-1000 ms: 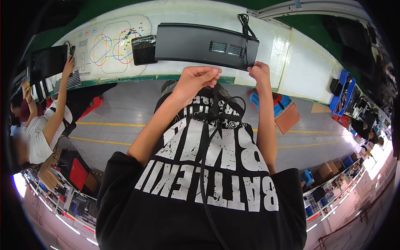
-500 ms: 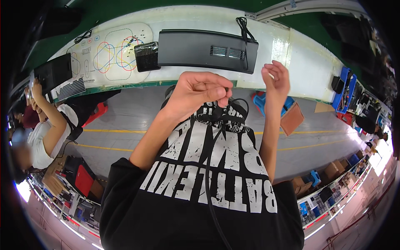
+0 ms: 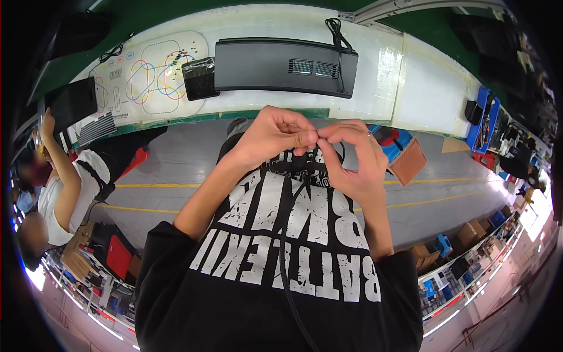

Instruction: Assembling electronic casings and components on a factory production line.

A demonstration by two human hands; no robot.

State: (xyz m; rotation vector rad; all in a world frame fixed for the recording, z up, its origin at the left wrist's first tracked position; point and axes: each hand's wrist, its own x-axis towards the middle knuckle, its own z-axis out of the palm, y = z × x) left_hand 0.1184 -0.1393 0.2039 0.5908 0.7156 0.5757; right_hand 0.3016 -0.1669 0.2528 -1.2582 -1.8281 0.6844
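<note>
I can see bold white lettering across my black shirt (image 3: 252,305), upside down from where I look, and small print along the left part of the pale mat (image 3: 138,104), beside its coloured loops. On the case (image 3: 272,70) I make out no writing.

The case lies flat on the white counter (image 3: 375,73), its long axis running left to right, roughly along the near edge, the right end slightly lower in my view. Its vents (image 3: 301,67) sit toward that right end, where a bundled black cord (image 3: 337,36) trails over the top. A dark box (image 3: 199,81) sits against the left end.

My left grip (image 3: 271,138) and right grip (image 3: 360,161) meet tip to tip in front of my shirt, thumb and forefinger pinched together on each. Whether something tiny sits between them I cannot tell. The case is beyond both grips, across the counter's near edge, touched by neither.
</note>
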